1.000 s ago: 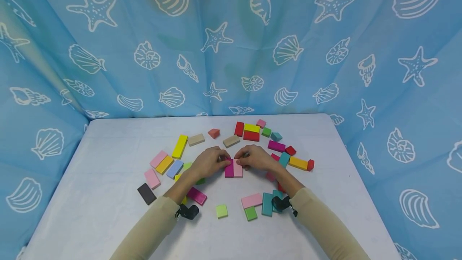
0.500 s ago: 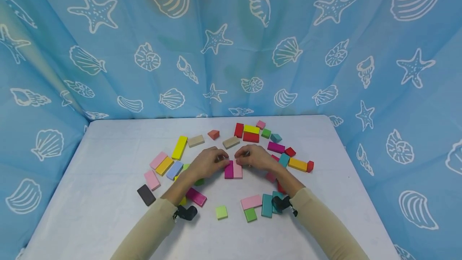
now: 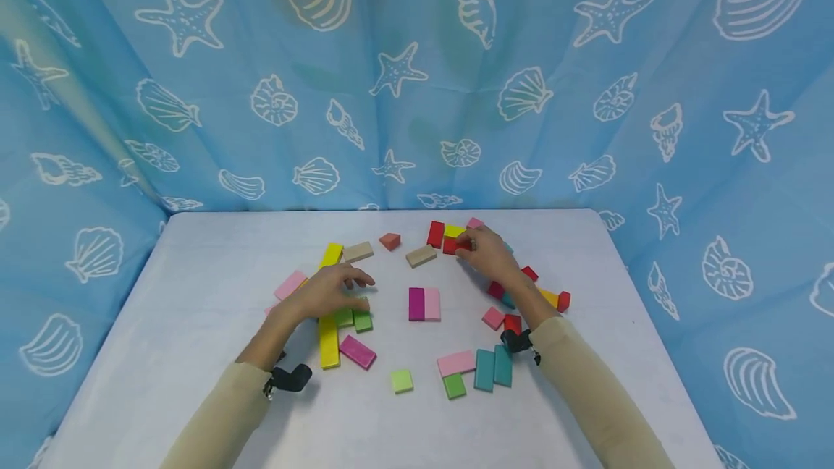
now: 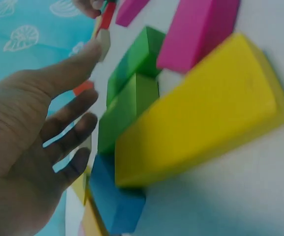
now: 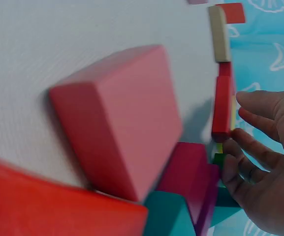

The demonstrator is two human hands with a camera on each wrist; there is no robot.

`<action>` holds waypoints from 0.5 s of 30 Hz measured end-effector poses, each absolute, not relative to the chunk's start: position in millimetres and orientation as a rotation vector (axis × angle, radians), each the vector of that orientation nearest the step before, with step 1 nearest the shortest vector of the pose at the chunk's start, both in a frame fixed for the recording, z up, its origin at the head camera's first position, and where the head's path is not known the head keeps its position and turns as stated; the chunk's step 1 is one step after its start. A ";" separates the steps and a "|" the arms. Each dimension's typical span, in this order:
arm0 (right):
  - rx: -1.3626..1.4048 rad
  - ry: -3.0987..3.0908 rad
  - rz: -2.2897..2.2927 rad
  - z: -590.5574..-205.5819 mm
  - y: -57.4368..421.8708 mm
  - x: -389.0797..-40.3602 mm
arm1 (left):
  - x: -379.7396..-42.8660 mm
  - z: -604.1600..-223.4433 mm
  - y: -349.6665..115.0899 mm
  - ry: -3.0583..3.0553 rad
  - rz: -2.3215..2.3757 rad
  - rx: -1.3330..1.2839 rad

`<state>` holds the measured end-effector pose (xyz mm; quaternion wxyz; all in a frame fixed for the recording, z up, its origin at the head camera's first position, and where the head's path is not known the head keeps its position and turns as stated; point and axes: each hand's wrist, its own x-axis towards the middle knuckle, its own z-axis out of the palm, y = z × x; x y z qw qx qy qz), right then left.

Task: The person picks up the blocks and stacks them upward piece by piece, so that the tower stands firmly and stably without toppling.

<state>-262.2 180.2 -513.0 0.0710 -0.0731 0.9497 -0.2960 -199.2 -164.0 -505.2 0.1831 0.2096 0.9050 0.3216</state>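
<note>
A magenta block (image 3: 416,304) and a pale pink block (image 3: 432,304) lie side by side mid-table, touched by neither hand. My left hand (image 3: 332,292) hovers over the left group with fingers apart and nothing held. Beside it, the left wrist view has a long yellow block (image 4: 196,118), two green blocks and a blue block (image 4: 114,196). At the back right, my right hand (image 3: 487,255) reaches a red block (image 3: 451,245) lying before a yellow block (image 3: 455,231). In the right wrist view its fingers are spread close to that red block (image 5: 222,108); contact is unclear.
Two tan blocks (image 3: 421,256) and an orange-red wedge (image 3: 389,241) lie at the back. Teal blocks (image 3: 484,370), a pink block (image 3: 456,362) and green blocks sit nearer the front. Behind the white table (image 3: 228,252) hangs a blue curtain (image 3: 417,114).
Both hands have left the magenta and pale pink pair, which stays in place. My left hand moved left over the green blocks; my right moved back and right to the red block.
</note>
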 end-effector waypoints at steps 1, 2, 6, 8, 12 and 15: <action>-0.208 2.868 -0.873 -514.0 180.4 -263.1 | -198.6 -505.6 -165.4 2.544 0.890 0.594; -0.202 2.877 -0.858 -515.6 180.5 -263.8 | -198.2 -506.5 -166.5 2.533 0.872 0.600; -0.205 2.910 -0.799 -520.5 179.8 -265.7 | -197.2 -510.5 -167.6 2.499 0.818 0.677; -0.209 2.916 -0.779 -521.9 178.5 -266.3 | -196.6 -512.0 -167.3 2.500 0.791 0.700; -0.192 2.907 -0.746 -521.6 175.4 -267.4 | -195.3 -513.1 -166.4 2.517 0.741 0.698; -0.174 2.899 -0.699 -519.1 173.1 -267.6 | -194.4 -512.5 -165.9 2.532 0.718 0.668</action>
